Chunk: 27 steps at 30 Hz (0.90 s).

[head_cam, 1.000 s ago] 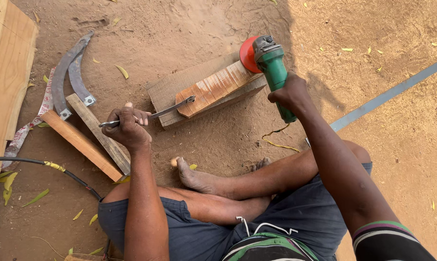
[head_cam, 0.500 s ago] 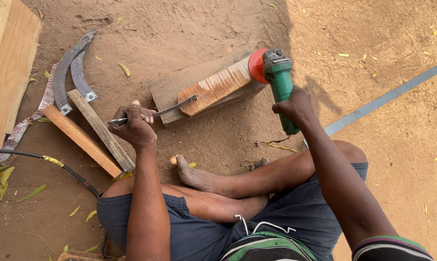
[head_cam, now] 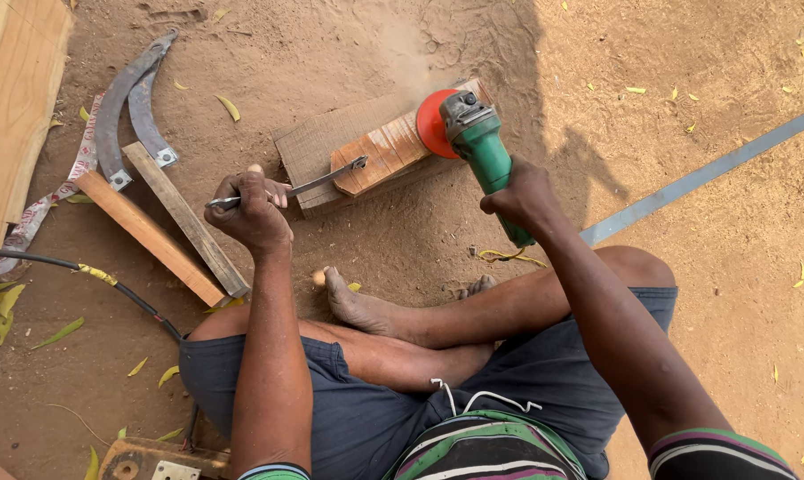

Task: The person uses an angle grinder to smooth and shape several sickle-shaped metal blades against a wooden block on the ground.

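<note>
Where disc [head_cam: 431, 123] meets wood [head_cam: 380, 156]: dust-blurred.

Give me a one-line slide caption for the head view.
Seated on sandy ground, right hand holds a green angle grinder at a wooden block; left hand steadies a thin metal blade on it.

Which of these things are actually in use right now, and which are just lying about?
In use: left hand on metal rod; right hand on green angle grinder; wooden block.
Lying about: curved blades, wooden handles, metal strip, black cable.
</note>
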Each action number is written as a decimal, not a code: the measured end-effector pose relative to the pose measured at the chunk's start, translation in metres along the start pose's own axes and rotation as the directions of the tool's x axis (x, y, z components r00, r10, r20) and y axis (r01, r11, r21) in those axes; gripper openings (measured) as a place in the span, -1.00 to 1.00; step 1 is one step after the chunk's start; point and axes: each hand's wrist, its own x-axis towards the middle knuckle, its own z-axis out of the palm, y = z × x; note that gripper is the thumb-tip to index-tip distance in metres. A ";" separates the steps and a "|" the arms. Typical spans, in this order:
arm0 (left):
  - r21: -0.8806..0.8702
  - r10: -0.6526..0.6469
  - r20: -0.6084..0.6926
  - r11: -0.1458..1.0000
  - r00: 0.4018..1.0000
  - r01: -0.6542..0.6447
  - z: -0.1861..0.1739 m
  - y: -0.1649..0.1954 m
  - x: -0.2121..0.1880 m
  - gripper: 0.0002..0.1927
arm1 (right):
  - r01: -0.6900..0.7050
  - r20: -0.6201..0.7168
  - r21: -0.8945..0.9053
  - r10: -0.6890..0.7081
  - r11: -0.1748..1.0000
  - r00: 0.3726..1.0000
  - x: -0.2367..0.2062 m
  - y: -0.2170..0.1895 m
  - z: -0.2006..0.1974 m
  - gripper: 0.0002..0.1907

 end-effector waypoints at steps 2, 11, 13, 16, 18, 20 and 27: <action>-0.011 -0.012 0.009 1.000 1.000 0.012 -0.001 0.000 -0.002 -0.67 | -0.032 -0.061 0.056 0.036 0.998 0.997 0.003 -0.007 0.002 -0.32; -0.020 -0.009 0.003 1.000 1.000 0.009 -0.003 -0.006 0.000 -0.62 | 0.114 -0.004 0.105 -0.114 0.988 0.993 0.010 -0.052 0.031 -0.38; -0.014 -0.018 -0.006 1.000 1.000 0.018 -0.004 -0.007 0.001 -0.63 | 0.160 0.023 0.089 -0.162 0.983 0.986 0.013 -0.068 0.040 -0.39; -0.021 -0.039 -0.030 0.999 0.999 0.039 -0.002 -0.008 0.003 -0.63 | 0.205 0.101 0.017 -0.205 0.979 0.974 0.021 -0.093 0.045 -0.42; -0.019 -0.042 -0.048 0.999 0.998 0.041 0.000 -0.008 0.003 -0.62 | 0.211 0.181 0.027 -0.212 0.977 0.960 0.022 -0.106 0.050 -0.45; 0.016 -0.046 -0.054 0.999 0.997 0.047 0.000 -0.007 0.003 -0.62 | 0.293 0.218 0.000 -0.286 0.956 0.933 0.024 -0.115 0.052 -0.46; -0.001 -0.055 -0.052 0.998 0.997 0.055 0.003 -0.004 0.002 -0.65 | 0.339 0.218 -0.106 -0.311 0.935 0.925 0.027 -0.113 0.034 -0.46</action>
